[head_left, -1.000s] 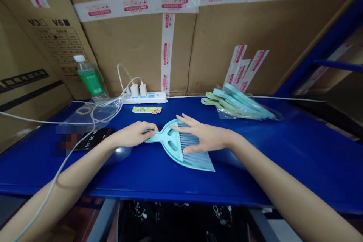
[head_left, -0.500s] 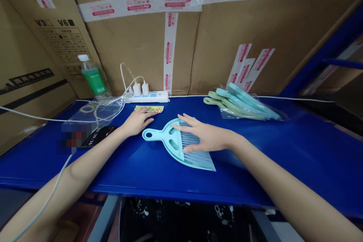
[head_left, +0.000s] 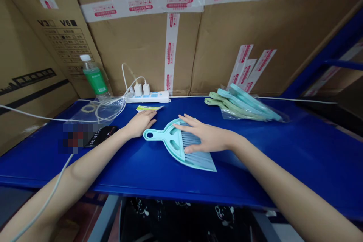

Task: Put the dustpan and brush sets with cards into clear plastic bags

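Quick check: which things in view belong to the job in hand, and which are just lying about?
In the job, it seems:
light-blue dustpan-and-brush set, under the right grip
yellow-green packet, at the left grip

Apparently just lying about:
bagged blue and green pieces
bottle
power strip
phone

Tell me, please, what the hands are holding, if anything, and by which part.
The right hand grips nothing, lying open over the brush. The left hand is at the packet's near edge; whether it pinches it cannot be told.
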Motion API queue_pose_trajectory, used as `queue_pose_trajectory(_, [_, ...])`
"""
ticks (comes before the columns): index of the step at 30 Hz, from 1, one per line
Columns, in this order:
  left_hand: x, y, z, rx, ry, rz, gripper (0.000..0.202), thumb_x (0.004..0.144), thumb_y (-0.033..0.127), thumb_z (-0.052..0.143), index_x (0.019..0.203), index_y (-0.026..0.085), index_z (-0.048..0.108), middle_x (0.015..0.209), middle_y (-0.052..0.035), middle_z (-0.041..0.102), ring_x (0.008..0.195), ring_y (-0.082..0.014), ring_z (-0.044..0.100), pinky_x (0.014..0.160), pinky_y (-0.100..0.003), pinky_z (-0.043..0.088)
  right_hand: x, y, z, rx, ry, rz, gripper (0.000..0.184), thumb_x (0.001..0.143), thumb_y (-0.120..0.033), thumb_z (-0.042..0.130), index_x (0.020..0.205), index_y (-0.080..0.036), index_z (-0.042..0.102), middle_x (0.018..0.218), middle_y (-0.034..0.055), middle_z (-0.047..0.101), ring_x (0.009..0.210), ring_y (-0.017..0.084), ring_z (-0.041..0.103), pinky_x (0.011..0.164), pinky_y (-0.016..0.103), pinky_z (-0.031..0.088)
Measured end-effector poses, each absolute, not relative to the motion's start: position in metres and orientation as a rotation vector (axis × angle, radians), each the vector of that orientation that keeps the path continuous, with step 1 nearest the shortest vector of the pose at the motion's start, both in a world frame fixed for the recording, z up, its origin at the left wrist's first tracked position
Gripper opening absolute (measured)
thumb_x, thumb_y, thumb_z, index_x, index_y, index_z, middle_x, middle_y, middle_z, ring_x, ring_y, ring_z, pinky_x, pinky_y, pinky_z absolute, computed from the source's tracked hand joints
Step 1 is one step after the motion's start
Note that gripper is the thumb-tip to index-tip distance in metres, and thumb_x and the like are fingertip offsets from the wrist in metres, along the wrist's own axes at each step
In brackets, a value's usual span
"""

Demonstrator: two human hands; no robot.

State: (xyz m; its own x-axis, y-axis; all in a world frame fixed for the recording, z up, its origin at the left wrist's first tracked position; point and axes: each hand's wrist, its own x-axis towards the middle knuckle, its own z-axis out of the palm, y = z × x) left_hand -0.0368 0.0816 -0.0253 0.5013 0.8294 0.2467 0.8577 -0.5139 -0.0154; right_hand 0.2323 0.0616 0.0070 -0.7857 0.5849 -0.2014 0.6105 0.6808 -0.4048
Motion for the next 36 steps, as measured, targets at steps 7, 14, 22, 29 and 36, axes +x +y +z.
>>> queue_pose_trajectory(7, [-0.033,0.080,-0.018,-2.503,-1.470,-0.426,0.031,0.086,0.014,0.043,0.110,0.013,0.062,0.116,-0.0118,0.063,0.103,-0.0243,0.060,0.091,-0.043,0.049,0.233,0.062,0.006,1.020,2.845,-0.737,0.091,0.075,-0.062,0.059,0.147,-0.026,0.019,0.155,0.0084,-0.001,0.139,0.032,-0.010,0.111,0.057,0.009])
queue_pose_trajectory(14, [-0.030,0.072,-0.006,-2.468,-1.403,-0.661,0.019,0.083,0.016,0.051,0.085,0.019,0.069,0.087,-0.0040,0.072,0.080,-0.0193,0.065,0.072,-0.032,0.053,0.235,0.063,0.006,1.078,2.960,-0.655,0.074,0.082,-0.060,0.049,0.144,-0.023,0.032,0.154,0.0115,0.014,0.141,0.031,0.007,0.110,0.056,0.019])
queue_pose_trajectory(22, [-0.016,0.049,0.000,-2.318,-1.221,-0.968,0.008,0.085,0.017,0.052,0.086,0.018,0.060,0.075,0.0021,0.070,0.055,-0.0091,0.062,0.052,-0.018,0.046,0.234,0.070,0.007,1.257,3.391,-0.567,0.039,0.091,-0.040,0.039,0.114,-0.020,0.063,0.112,0.0107,0.065,0.107,0.025,0.056,0.090,0.048,0.045])
queue_pose_trajectory(29, [0.005,0.019,-0.002,-2.365,-0.591,-0.897,0.018,0.090,0.015,0.047,0.104,0.017,0.059,0.072,0.0017,0.069,0.057,-0.0082,0.060,0.053,-0.019,0.045,0.224,0.070,0.000,1.260,2.999,-1.737,0.043,0.090,-0.035,0.043,0.129,-0.016,0.047,0.099,0.0089,0.065,0.069,0.013,0.059,0.050,0.025,0.049])
queue_pose_trajectory(36, [0.015,0.009,-0.002,-2.480,-0.436,-0.811,0.018,0.092,0.016,0.043,0.092,0.018,0.061,0.081,0.0014,0.071,0.060,-0.0080,0.062,0.054,-0.020,0.047,0.216,0.073,-0.013,1.099,2.650,-2.285,0.057,0.075,-0.025,0.066,0.127,-0.021,0.044,0.075,-0.0041,0.054,0.058,0.008,0.055,0.050,0.021,0.049])
